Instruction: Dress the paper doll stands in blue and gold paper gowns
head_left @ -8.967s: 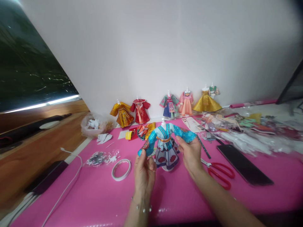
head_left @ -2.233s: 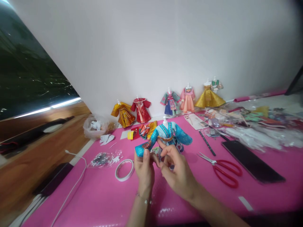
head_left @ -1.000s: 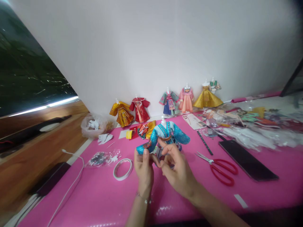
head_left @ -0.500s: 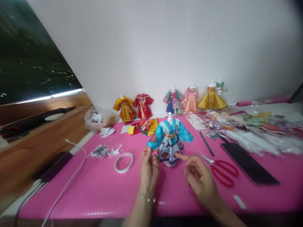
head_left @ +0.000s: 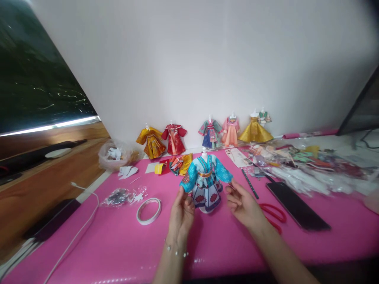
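A small doll dress point(head_left: 206, 179) in blue and white, with an orange sash and red motifs on its skirt, stands upright on a little white mannequin near the middle of the table. My left hand point(head_left: 182, 209) pinches the end of the left blue sleeve. On the other side, my right hand point(head_left: 241, 201) has its thumb and fingers closed on the right sleeve's end. Partly behind my right forearm lie red-handled scissors point(head_left: 274, 213). Left of my left hand rests a roll of white tape point(head_left: 149, 211).
Several dressed mannequins point(head_left: 174, 138) line the wall. A black phone point(head_left: 297, 205), a dark pen point(head_left: 250, 183) and plastic-wrapped pieces point(head_left: 299, 179) lie to the right. At left are a small clear bag point(head_left: 118, 196), a white cable point(head_left: 85, 225) and a bag of scraps point(head_left: 114, 154).
My right hand has gone from pointing at the skirt to pinching the right sleeve, which is now lower. My left hand keeps the left sleeve. The view has shifted slightly.
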Available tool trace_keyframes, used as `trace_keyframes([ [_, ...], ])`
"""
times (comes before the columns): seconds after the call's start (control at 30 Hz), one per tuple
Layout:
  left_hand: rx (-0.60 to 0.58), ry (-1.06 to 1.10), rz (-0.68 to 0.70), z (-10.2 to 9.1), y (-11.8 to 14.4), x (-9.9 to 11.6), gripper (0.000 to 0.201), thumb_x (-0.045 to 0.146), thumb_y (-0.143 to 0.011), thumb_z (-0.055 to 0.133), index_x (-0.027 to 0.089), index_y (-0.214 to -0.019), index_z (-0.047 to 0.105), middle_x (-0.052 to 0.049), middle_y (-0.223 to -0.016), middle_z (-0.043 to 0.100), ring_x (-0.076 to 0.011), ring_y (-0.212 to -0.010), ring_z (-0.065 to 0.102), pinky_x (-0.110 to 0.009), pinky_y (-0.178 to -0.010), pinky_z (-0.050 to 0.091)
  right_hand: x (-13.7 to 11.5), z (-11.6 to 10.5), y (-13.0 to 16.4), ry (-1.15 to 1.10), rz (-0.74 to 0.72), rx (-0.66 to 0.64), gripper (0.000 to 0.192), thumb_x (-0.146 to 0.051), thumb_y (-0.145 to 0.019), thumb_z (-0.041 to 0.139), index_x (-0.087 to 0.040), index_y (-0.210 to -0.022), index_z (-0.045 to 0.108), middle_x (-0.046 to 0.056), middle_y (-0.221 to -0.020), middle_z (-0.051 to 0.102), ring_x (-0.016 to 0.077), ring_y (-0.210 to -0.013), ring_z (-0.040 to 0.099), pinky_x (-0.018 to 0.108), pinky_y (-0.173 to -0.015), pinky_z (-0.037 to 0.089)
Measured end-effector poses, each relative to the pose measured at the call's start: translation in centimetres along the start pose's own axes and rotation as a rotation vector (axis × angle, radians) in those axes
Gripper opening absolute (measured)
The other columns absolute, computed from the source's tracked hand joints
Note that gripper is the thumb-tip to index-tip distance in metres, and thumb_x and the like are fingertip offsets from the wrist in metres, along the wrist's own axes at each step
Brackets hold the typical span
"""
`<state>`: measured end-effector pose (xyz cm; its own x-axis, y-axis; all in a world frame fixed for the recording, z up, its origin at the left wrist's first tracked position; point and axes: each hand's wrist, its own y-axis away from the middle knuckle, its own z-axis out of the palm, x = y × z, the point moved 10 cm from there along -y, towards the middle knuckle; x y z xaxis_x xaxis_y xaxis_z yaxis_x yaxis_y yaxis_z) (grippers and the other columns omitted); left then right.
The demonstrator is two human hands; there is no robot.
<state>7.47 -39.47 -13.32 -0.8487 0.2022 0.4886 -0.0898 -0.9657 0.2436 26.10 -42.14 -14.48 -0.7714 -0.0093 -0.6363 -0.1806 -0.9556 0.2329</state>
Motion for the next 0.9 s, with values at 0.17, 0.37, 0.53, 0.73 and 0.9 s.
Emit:
trace_keyframes([
  [0.17, 0.043, -0.025, 0.012, -0.4, -0.1, 0.2, 0.024, 0.006, -0.093, 0.052, 0.014, -0.071, 0.053, 0.007, -0.058, 0.052, -0.0001, -0.034, 0.042, -0.008, -0.031, 0.035, 0.7, 0.1, -0.4, -0.015, 0.006, -0.014, 0.03, -0.033, -0.069, 0.081, -0.019, -0.069, 0.055, -0.007, -0.058, 0.054, 0.0006, -0.034, 0.025, 0.014, -0.032, 0.028],
  [0.37, 0.117, -0.118, 0.132, -2.8, 0.0, 1.3, 0.016, 0.005, -0.089, 0.054, 0.012, -0.075, 0.058, 0.0, -0.071, 0.064, 0.0008, -0.033, 0.041, -0.01, -0.032, 0.035, 1.4, -1.5, 0.0, 0.003, -0.015, 0.019, 0.028, -0.035, -0.068, 0.081, -0.017, -0.079, 0.063, -0.007, -0.061, 0.057, 0.0004, -0.035, 0.028, 0.014, -0.033, 0.028],
  [0.53, 0.162, -0.192, 0.493, -3.5, 1.4, 6.5, 0.027, 0.022, -0.071, 0.08, 0.016, -0.069, 0.054, 0.009, -0.057, 0.056, -0.0004, -0.034, 0.038, -0.011, -0.033, 0.029, 2.2, -3.7, 1.5, 0.083, -0.059, 0.06, 0.031, -0.038, -0.066, 0.084, -0.018, -0.074, 0.062, -0.004, -0.063, 0.06, 0.0029, -0.04, 0.04, 0.014, -0.036, 0.029],
  [0.73, -0.102, -0.858, 1.02, 7.7, 5.2, 12.3, 0.013, 0.031, -0.082, 0.069, 0.018, -0.08, 0.068, 0.004, -0.059, 0.059, -0.0082, -0.048, 0.049, -0.018, -0.048, 0.04, 4.0, -5.0, 2.2, 0.396, -0.117, 0.001, 0.046, -0.058, -0.071, 0.076, -0.018, -0.065, 0.055, -0.01, -0.045, 0.04, 0.0029, -0.035, 0.025, 0.016, -0.036, 0.019],
  [0.9, -0.305, -1.153, 1.038, 16.2, 4.6, 11.2, 0.007, 0.022, -0.067, 0.081, 0.02, -0.069, 0.075, -0.004, -0.076, 0.069, -0.0172, -0.073, 0.061, -0.025, -0.067, 0.045, 4.9, -5.4, 1.9, 0.558, -0.163, -0.043, 0.049, -0.065, -0.075, 0.068, -0.02, -0.065, 0.05, -0.011, -0.042, 0.034, 0.0049, -0.035, 0.026, 0.018, -0.036, 0.016],
])
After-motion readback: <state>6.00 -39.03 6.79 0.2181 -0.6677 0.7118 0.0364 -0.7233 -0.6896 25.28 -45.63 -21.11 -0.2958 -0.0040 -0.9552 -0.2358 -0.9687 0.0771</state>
